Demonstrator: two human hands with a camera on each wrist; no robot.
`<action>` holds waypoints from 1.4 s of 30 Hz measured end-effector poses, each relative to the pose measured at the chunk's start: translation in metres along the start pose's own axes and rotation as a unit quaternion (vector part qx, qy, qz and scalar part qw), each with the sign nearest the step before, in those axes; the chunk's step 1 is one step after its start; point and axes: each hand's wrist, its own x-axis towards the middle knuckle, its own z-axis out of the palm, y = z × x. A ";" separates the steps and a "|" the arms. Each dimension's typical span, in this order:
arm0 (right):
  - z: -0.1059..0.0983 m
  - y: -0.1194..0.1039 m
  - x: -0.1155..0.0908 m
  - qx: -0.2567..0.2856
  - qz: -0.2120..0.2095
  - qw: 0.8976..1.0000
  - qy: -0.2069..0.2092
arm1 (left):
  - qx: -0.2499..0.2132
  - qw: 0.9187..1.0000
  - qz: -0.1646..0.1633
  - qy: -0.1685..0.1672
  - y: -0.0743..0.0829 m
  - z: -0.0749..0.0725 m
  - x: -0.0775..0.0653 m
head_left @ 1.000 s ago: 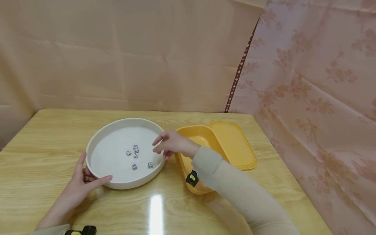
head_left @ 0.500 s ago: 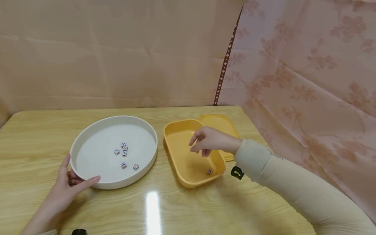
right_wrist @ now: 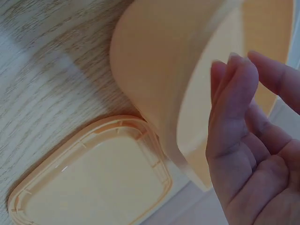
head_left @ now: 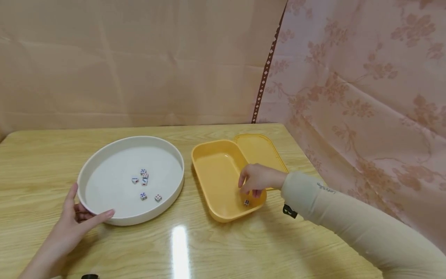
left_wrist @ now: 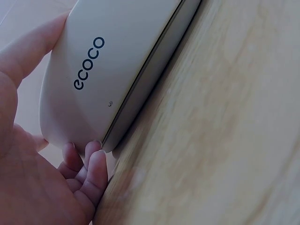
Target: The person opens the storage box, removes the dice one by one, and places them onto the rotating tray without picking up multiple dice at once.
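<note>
My left hand [head_left: 71, 219] holds the near left side of a round white tray [head_left: 111, 166]; its thumb lies over the rim. In the left wrist view, the tray's wall [left_wrist: 117, 61] reads "ecoco" and curled fingers [left_wrist: 96, 176] touch it low down. Several white dice [head_left: 143, 196] with red and blue pips lie in the tray. My right hand [head_left: 259, 179] reaches down inside a yellow plastic box [head_left: 214, 170], fingers bent, just above a single die [head_left: 246, 202]. In the right wrist view, nothing shows between the thumb and fingers [right_wrist: 234, 108].
A yellow lid [head_left: 256, 149] lies on the wooden table [head_left: 139, 252] behind and right of the box, partly hidden by it. A plain curtain [head_left: 139, 66] hangs behind the table, and a floral one [head_left: 366, 97] on the right.
My right hand has moved right from the tray's edge to the box, then down toward the die. The head view has swung rightward. My left hand stays on the tray.
</note>
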 end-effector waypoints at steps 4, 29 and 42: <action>0.005 0.000 0.001 -0.044 0.006 0.999 -0.006 | -0.002 1.000 -0.001 -0.001 0.000 0.000 -0.001; 0.035 0.006 0.022 -0.216 -0.030 0.976 0.015 | -0.004 1.000 0.005 -0.006 0.001 0.000 0.000; -0.010 -0.050 -0.010 -0.122 -0.069 0.990 0.006 | -0.001 1.000 0.008 -0.009 0.010 -0.001 -0.006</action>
